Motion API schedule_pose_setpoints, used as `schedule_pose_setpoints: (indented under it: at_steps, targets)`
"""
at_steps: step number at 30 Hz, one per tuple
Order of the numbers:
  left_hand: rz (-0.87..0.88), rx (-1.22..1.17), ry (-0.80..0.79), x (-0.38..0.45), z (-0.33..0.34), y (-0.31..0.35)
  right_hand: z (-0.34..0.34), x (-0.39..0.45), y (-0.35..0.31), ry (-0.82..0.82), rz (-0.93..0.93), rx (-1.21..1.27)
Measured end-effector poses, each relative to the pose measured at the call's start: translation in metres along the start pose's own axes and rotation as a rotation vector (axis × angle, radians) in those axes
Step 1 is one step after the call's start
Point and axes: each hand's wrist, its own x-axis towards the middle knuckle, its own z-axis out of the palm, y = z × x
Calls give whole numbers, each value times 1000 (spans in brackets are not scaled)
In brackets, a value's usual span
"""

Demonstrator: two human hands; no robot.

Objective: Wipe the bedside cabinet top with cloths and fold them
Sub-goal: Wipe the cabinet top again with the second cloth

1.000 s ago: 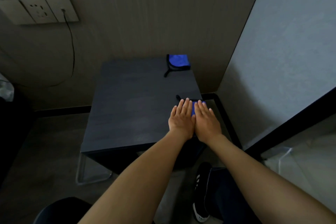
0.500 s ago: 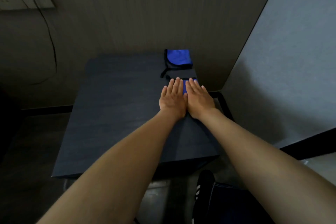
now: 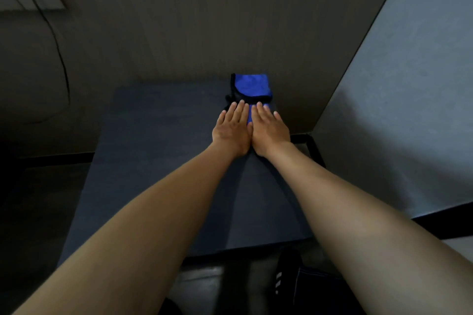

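Note:
On the dark grey bedside cabinet top point(image 3: 158, 140), near its back right corner, lies a small blue cloth point(image 3: 249, 114). My left hand point(image 3: 231, 130) and my right hand point(image 3: 269, 130) lie flat side by side on it, palms down, and hide most of it. Only a blue strip shows between the fingers. Just beyond my fingertips, against the wall, sits a second folded blue cloth with black trim point(image 3: 252, 85), touching or nearly touching the first.
A wood-panel wall stands right behind the cabinet, and a pale wall point(image 3: 409, 84) closes in on the right. A black cable point(image 3: 61, 59) hangs from a socket plate at the upper left. My shoe point(image 3: 284, 273) shows below the cabinet's front edge.
Both hands have slid the cloth from the cabinet's front right edge toward the back, up against the other folded cloth. The camera has leaned forward.

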Motion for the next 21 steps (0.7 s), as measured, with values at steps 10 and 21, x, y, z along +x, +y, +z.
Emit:
schedule_pose_setpoints:
  at_steps: [10, 21]
  targets:
    - [-87, -29, 3, -100, 8, -68, 24, -59, -96, 13, -65, 40]
    - [-135, -46, 15, -210, 23, -58, 41, -159, -126, 9, -90, 20]
